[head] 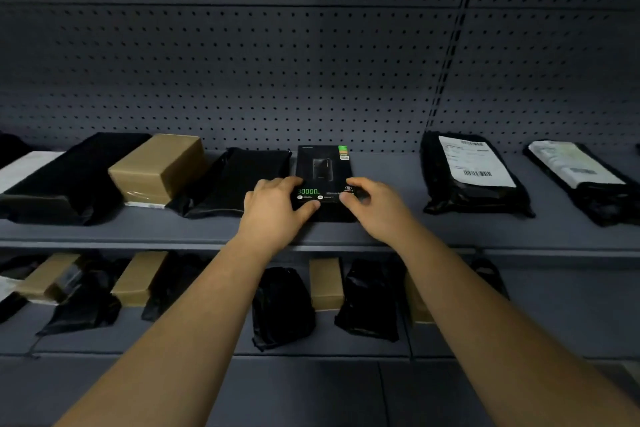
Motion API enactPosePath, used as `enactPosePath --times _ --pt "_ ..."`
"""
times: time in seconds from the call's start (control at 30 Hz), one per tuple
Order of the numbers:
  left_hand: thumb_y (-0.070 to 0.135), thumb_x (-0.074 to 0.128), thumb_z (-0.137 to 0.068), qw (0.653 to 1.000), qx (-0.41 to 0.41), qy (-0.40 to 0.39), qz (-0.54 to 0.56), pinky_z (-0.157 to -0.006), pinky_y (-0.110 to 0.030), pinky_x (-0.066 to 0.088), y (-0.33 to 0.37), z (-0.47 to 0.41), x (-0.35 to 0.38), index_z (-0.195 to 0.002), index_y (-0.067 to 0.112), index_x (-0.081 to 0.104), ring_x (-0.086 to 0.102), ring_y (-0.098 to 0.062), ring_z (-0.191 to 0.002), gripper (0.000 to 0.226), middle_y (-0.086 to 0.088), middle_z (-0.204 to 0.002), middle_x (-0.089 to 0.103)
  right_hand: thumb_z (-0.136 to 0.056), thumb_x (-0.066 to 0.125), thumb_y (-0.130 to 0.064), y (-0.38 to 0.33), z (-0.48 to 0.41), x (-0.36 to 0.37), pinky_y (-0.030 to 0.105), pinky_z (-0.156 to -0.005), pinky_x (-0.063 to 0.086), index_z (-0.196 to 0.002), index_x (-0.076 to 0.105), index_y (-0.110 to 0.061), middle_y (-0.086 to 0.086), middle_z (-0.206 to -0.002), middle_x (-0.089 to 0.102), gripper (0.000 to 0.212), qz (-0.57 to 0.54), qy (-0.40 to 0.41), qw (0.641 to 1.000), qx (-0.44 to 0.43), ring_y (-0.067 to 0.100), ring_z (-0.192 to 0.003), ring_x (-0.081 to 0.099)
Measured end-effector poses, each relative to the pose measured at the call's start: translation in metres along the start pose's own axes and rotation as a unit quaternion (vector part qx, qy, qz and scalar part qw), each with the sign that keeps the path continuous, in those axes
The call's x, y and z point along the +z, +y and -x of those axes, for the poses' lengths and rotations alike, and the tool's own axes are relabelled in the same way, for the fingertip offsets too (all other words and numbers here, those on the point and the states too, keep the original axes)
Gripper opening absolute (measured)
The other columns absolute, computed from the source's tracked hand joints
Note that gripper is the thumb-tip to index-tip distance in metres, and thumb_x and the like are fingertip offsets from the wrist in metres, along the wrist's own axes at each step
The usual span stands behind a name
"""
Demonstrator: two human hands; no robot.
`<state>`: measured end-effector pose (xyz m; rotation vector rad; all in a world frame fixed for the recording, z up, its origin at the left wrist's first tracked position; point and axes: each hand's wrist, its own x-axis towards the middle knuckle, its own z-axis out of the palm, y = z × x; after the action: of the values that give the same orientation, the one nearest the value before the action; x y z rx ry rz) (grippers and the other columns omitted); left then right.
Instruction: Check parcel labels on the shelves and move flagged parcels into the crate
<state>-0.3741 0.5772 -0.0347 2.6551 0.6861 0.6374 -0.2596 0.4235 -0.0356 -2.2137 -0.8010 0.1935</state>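
Two hands held one black retail box (323, 166), which lay flat on the upper shelf (388, 229), near the front edge. The left hand (273, 208) gripped the box's left side and the right hand (377, 206) its right side, fingers curled, thumbs on top. On this shelf were also one brown carton (159, 166) to the left and two labelled black bags to the right: the nearer bag (446, 184) and the farther bag (602, 198).

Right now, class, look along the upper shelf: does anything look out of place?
Yes. The black printed box between the left hand and right hand is retail packaging with green digits, unlike the plain black bag and brown carton beside it.
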Motion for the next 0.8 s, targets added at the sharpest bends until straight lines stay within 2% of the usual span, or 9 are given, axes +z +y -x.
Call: enactPosePath --times 0.1,0.2,0.37,0.43,0.6,0.7,0.73,0.8 --pt "0.049 0.068 -0.085 0.998 0.017 0.019 0.052 -0.101 -0.038 0.035 -0.002 -0.002 0.003 -0.135 0.021 0.054 0.046 -0.022 -0.122 0.059 0.0 -0.127 0.061 -0.096 0.057 -0.042 0.0 0.001 0.001 0.032 -0.096 0.047 -0.137 0.055 -0.027 0.004 -0.124 0.061 0.043 -0.025 0.013 0.999 0.027 0.018 -0.109 0.058" --pt "0.04 0.074 -0.082 0.99 0.021 0.031 0.139 -0.104 -0.04 0.04 -0.003 -0.003 0.003 -0.134 0.019 0.054 0.048 -0.02 -0.121 0.06 -0.001 -0.125 0.061 -0.096 0.057 -0.04 0.0 0.001 -0.001 0.024 -0.091 0.043 -0.137 0.056 -0.025 0.002 -0.126 0.061 0.043 -0.041 0.016 0.998 0.039 0.016 -0.11 0.058" --pt "0.023 0.078 -0.081 0.968 0.025 0.043 0.247 -0.104 -0.027 0.042 0.006 -0.009 -0.004 -0.133 0.02 0.055 0.051 -0.011 -0.121 0.057 0.004 -0.129 0.057 -0.097 0.057 -0.04 0.0 -0.002 -0.006 0.022 -0.092 0.041 -0.135 0.057 -0.029 -0.001 -0.127 0.06 0.04 -0.065 -0.015 0.997 0.035 0.013 -0.118 0.057" --pt "0.017 0.077 -0.081 0.967 0.054 0.039 0.246 -0.104 -0.026 0.042 0.013 -0.01 -0.007 -0.133 0.02 0.055 0.051 -0.009 -0.119 0.056 0.007 -0.128 0.055 -0.097 0.057 -0.039 0.0 -0.003 -0.011 0.021 -0.092 0.04 -0.135 0.057 -0.03 -0.001 -0.13 0.061 0.039 -0.072 -0.04 0.996 0.028 0.012 -0.118 0.056" --pt "0.01 0.076 -0.082 0.966 0.118 0.024 0.227 -0.111 -0.038 0.039 0.025 -0.014 -0.003 -0.134 0.019 0.055 0.046 -0.011 -0.128 0.056 0.005 -0.136 0.051 -0.098 0.055 -0.039 0.008 -0.01 -0.032 0.023 -0.094 0.04 -0.129 0.063 -0.027 -0.004 -0.131 0.062 0.034 -0.036 -0.076 0.996 0.013 0.011 -0.116 0.056" --pt "0.014 0.076 -0.083 0.957 0.101 0.015 0.273 -0.108 -0.03 0.042 0.036 -0.014 0.006 -0.139 0.024 0.049 0.039 -0.005 -0.133 0.064 0.013 -0.144 0.038 -0.1 0.049 -0.044 0.013 -0.016 -0.044 0.036 -0.099 0.049 -0.123 0.065 -0.027 -0.005 -0.124 0.065 0.033 -0.072 -0.051 0.996 0.022 0.013 -0.11 0.059" --pt "0.015 0.077 -0.082 0.952 0.081 0.006 0.297 -0.104 -0.026 0.045 0.04 -0.014 0.01 -0.141 0.025 0.045 0.039 -0.004 -0.132 0.068 0.016 -0.145 0.033 -0.1 0.047 -0.049 0.012 -0.019 -0.047 0.04 -0.097 0.052 -0.122 0.064 -0.029 -0.005 -0.119 0.066 0.034 -0.098 -0.034 0.994 0.032 0.015 -0.106 0.062" --pt "0.017 0.077 -0.082 0.945 0.04 -0.006 0.325 -0.096 -0.024 0.051 0.046 -0.013 0.019 -0.145 0.023 0.041 0.045 -0.005 -0.126 0.073 0.015 -0.143 0.035 -0.098 0.047 -0.054 0.009 -0.023 -0.054 0.041 -0.091 0.056 -0.124 0.059 -0.031 -0.005 -0.116 0.064 0.037 -0.172 -0.02 0.983 0.055 0.014 -0.099 0.064"
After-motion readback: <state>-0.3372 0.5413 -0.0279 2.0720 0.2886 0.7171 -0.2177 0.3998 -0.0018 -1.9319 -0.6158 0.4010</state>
